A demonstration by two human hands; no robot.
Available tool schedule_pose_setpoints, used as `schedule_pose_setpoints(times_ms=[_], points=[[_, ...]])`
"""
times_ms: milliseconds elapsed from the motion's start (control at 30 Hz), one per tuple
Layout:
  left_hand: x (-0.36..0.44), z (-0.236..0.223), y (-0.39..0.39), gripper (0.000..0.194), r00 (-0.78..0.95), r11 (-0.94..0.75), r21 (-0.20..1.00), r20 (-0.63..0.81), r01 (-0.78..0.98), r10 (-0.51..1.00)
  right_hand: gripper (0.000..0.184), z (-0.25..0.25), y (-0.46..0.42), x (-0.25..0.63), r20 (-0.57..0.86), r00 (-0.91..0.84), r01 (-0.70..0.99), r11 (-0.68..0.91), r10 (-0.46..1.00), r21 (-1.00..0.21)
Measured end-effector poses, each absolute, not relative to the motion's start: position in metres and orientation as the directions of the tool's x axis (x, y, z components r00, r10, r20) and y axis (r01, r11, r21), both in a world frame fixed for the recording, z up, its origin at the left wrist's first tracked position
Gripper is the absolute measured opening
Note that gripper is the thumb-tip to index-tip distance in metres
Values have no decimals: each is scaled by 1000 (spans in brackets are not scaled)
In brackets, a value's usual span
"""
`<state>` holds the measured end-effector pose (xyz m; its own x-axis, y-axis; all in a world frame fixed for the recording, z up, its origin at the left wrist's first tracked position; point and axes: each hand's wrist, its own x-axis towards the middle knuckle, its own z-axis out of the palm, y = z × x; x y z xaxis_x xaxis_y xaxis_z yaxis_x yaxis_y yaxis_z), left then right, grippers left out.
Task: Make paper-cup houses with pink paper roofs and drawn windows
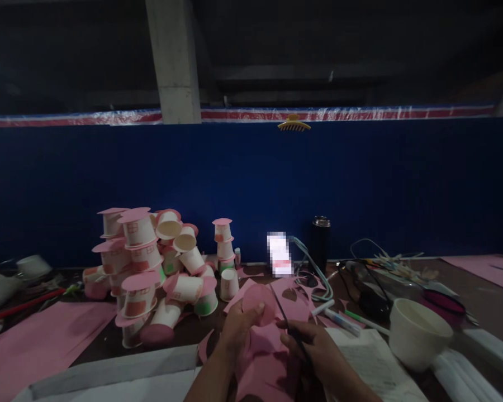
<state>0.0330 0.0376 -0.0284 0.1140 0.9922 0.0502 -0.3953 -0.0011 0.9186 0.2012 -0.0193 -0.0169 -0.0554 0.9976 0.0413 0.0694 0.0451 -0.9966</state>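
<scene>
In the lower middle, my left hand (242, 326) pinches a round pink paper disc (259, 305), thumb on its face. Just to the right, my right hand (308, 345) is closed on a pair of dark scissors (281, 306), whose thin blade points up beside the disc's right edge. The handles are partly hidden by the fingers. Beneath both hands lie pink paper sheets (265, 373), some with cut-out holes. Left of my hands, many paper cups (137, 231) with pink discs on them and drawn windows and doors stand stacked or lie tumbled.
A smartphone (279, 254) with a lit screen and a black flask (319, 245) stand at the back. To the right are markers (342, 322), a white bowl-like cup (419, 334) and dark cables (371, 298). A blue partition (251, 184) bounds the table, topped by a yellow hair claw (294, 124).
</scene>
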Motion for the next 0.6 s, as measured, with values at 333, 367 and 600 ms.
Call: schedule_pose_setpoints(times_ms=[333, 367, 600], points=[[33, -27, 37, 47, 98, -19, 922, 61, -386, 993, 46, -25, -16, 204, 66, -86, 73, 72, 994, -995], [33, -26, 36, 46, 94, -20, 922, 61, -386, 994, 46, -25, -16, 204, 65, -82, 72, 71, 995, -995], [33, -24, 34, 45, 110, -2, 916, 50, -401, 993, 47, -18, -19, 201, 50, -80, 79, 56, 996, -995]])
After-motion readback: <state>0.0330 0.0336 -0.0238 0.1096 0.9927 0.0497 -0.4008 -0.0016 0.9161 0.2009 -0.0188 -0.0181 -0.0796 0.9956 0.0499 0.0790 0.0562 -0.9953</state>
